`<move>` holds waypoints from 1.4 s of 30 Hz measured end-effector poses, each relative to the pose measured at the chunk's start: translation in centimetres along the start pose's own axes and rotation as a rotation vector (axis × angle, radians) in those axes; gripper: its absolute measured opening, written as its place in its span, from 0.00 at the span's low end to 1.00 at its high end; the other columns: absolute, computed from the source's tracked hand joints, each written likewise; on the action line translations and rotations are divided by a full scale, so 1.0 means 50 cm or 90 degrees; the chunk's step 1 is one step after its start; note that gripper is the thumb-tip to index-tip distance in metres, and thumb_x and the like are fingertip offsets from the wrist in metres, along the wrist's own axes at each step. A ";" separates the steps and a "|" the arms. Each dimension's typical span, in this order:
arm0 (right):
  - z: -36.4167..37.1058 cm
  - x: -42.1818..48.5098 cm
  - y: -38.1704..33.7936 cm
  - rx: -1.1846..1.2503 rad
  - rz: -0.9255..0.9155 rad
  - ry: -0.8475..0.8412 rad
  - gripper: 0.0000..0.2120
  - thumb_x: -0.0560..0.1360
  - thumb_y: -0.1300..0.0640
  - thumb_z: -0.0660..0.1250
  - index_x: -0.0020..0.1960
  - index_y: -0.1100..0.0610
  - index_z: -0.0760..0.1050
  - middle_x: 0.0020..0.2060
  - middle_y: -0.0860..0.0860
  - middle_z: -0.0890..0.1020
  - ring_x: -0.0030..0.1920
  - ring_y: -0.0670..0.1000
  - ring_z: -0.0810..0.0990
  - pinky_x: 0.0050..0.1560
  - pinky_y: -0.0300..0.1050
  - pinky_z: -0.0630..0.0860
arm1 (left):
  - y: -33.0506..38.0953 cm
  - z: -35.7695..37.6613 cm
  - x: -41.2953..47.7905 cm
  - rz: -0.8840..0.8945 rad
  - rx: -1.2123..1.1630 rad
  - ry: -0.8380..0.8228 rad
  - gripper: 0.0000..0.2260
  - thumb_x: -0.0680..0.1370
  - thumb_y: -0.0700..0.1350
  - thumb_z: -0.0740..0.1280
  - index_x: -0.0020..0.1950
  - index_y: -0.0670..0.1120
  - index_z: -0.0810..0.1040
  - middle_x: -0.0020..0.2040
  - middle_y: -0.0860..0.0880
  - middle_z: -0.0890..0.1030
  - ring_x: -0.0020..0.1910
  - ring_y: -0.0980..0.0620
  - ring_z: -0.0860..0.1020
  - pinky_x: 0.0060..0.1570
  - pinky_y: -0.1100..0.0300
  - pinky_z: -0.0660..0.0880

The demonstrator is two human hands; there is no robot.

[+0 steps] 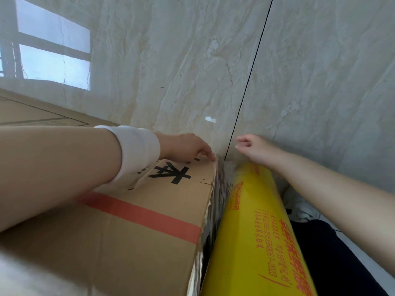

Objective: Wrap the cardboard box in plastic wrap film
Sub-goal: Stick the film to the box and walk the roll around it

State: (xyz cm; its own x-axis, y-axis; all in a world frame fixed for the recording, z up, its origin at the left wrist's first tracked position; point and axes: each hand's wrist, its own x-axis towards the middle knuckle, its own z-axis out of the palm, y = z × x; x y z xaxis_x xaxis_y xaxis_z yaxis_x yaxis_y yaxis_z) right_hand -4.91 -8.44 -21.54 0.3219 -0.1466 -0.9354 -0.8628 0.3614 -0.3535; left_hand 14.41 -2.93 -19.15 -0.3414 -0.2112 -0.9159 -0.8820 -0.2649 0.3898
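Biggest thing here is the floor [320, 82], pale marble tile with one dark grout line [252, 71] running up it and a window reflection [53, 52] shining at the top left.

Next is the box [128, 242]. It fills the lower left, top face toward the camera, with a red stripe [141, 212] across it and black characters [171, 171] printed near its far right corner.

Right up against the box's right side lies the roll [256, 231], a fat yellow one with red print, running parallel to that edge. In the narrow gap between them there's a crinkly, shiny strip of film [220, 189] going down the box's side. It looks like it runs from the roll onto the box, but I can't tell how far round it goes.

Lower right you get a dark trouser leg [342, 253] and something white [299, 206] beside it, too hidden to name.

Left arm lies across the box top with a white wristband [139, 150] on it. The left hand [186, 146] reaches to the far right corner, fingers fairly straight, tips pressing on the top edge right where the film meets it. No real grip that I can see.

The right hand [254, 148] hovers just past the far end of the roll, fingers loosely curled, holding nothing, not touching the roll or the box.
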 end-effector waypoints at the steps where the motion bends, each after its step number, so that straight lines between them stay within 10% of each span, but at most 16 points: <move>1: -0.006 -0.025 0.012 0.025 0.020 0.055 0.26 0.77 0.51 0.65 0.72 0.57 0.64 0.67 0.55 0.72 0.67 0.54 0.71 0.66 0.47 0.66 | 0.005 -0.004 -0.003 -0.008 -0.005 0.000 0.24 0.78 0.31 0.54 0.65 0.55 0.74 0.69 0.50 0.72 0.65 0.50 0.71 0.64 0.55 0.68; 4: -0.004 -0.119 0.057 0.169 0.148 0.161 0.39 0.72 0.44 0.69 0.76 0.52 0.55 0.74 0.56 0.62 0.73 0.57 0.63 0.70 0.51 0.61 | 0.022 -0.012 -0.015 -0.031 0.003 -0.004 0.21 0.79 0.33 0.54 0.64 0.53 0.75 0.66 0.49 0.74 0.58 0.50 0.74 0.56 0.59 0.69; 11: 0.072 -0.187 0.124 0.678 0.361 -0.135 0.71 0.42 0.35 0.81 0.77 0.45 0.49 0.65 0.58 0.73 0.57 0.62 0.79 0.44 0.58 0.81 | 0.039 -0.006 -0.021 -0.076 0.025 -0.019 0.17 0.79 0.38 0.57 0.64 0.53 0.73 0.64 0.49 0.74 0.60 0.49 0.73 0.60 0.55 0.69; 23: 0.049 -0.173 0.105 0.608 0.371 -0.122 0.72 0.39 0.35 0.79 0.77 0.44 0.49 0.64 0.56 0.75 0.53 0.60 0.81 0.38 0.54 0.81 | 0.062 -0.002 0.020 -0.116 -0.009 0.053 0.17 0.77 0.55 0.64 0.55 0.42 0.74 0.57 0.44 0.77 0.54 0.47 0.74 0.53 0.56 0.70; 28: 0.030 -0.178 0.097 0.610 0.361 -0.142 0.38 0.65 0.37 0.71 0.70 0.52 0.67 0.55 0.59 0.81 0.50 0.59 0.82 0.39 0.50 0.79 | 0.063 -0.008 0.028 -0.208 -0.093 0.003 0.20 0.76 0.56 0.65 0.56 0.40 0.78 0.50 0.44 0.79 0.50 0.46 0.77 0.51 0.55 0.73; 33: 0.012 -0.168 0.060 0.627 0.330 -0.118 0.31 0.70 0.38 0.66 0.66 0.56 0.72 0.55 0.59 0.81 0.50 0.58 0.82 0.40 0.49 0.77 | 0.068 -0.020 0.022 -0.240 -0.172 0.007 0.09 0.80 0.45 0.60 0.49 0.42 0.75 0.43 0.47 0.77 0.43 0.49 0.76 0.46 0.58 0.73; 37: 0.021 -0.165 0.059 0.639 0.341 -0.096 0.37 0.67 0.39 0.70 0.71 0.53 0.65 0.58 0.59 0.79 0.50 0.58 0.82 0.34 0.46 0.79 | 0.072 -0.048 0.008 -0.280 -0.519 0.102 0.12 0.82 0.38 0.54 0.40 0.40 0.71 0.43 0.45 0.77 0.26 0.56 0.76 0.27 0.65 0.74; 42: 0.027 -0.147 0.069 0.589 0.320 -0.068 0.62 0.51 0.35 0.78 0.77 0.46 0.51 0.65 0.56 0.74 0.55 0.60 0.80 0.40 0.54 0.81 | 0.064 -0.057 0.014 -0.270 -0.494 0.156 0.13 0.82 0.38 0.54 0.60 0.32 0.73 0.60 0.37 0.79 0.29 0.56 0.73 0.32 0.65 0.72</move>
State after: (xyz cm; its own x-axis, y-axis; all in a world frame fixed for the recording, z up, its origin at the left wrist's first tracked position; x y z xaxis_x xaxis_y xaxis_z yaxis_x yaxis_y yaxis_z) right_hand -9.70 -4.88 -15.91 0.0812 0.2803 -0.9565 -0.2884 0.9252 0.2466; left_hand 12.27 -6.61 -18.26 0.1177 -0.1219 -0.9855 -0.4221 -0.9045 0.0615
